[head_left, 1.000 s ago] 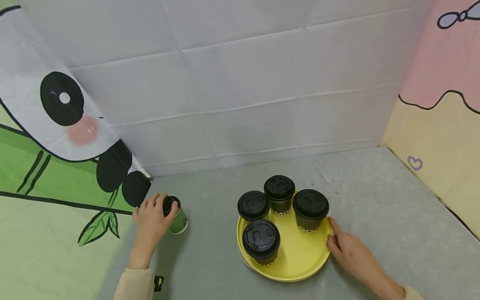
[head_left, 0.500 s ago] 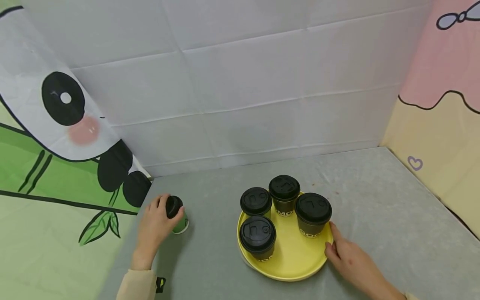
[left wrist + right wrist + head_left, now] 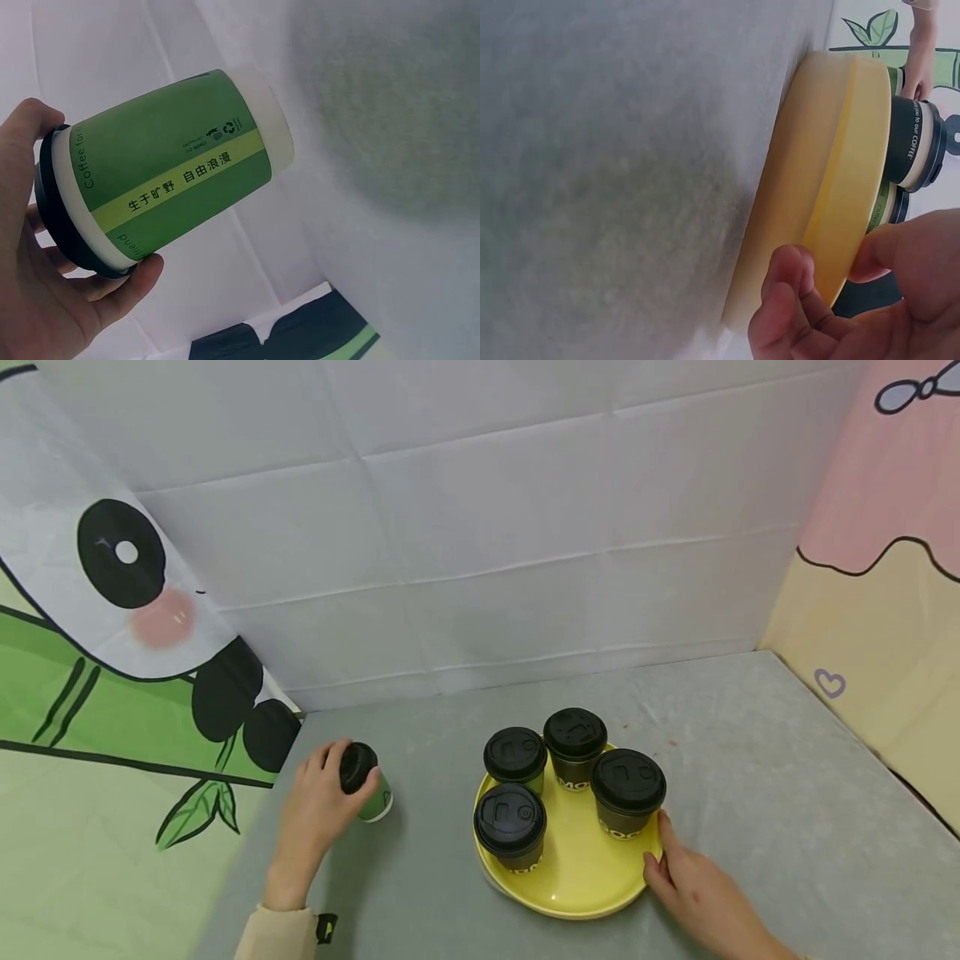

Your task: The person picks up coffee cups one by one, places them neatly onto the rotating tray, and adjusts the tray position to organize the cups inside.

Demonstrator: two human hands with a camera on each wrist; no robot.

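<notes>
My left hand (image 3: 318, 810) grips a green paper coffee cup (image 3: 377, 802) from above, its fingers and thumb around the black lid (image 3: 357, 767). In the left wrist view, the cup (image 3: 172, 165) shows a pale green band with writing and a white base; whether that base touches the table is unclear. At the right, my right hand (image 3: 697, 885) holds the rim of a round yellow tray (image 3: 585, 889). Its thumb lies over the edge and its fingers against the outer wall. Several lidded cups stand upright on the tray, including a dark one (image 3: 627, 818) near that hand.
A grey cloth covers the table (image 3: 757, 760). Behind it rises a white fabric wall (image 3: 480, 543). Printed cartoon panels border the left and right sides.
The tray has turned clockwise with its cups under my right hand, which shifted slightly toward me. My left hand and the green cup have moved a little to the right.
</notes>
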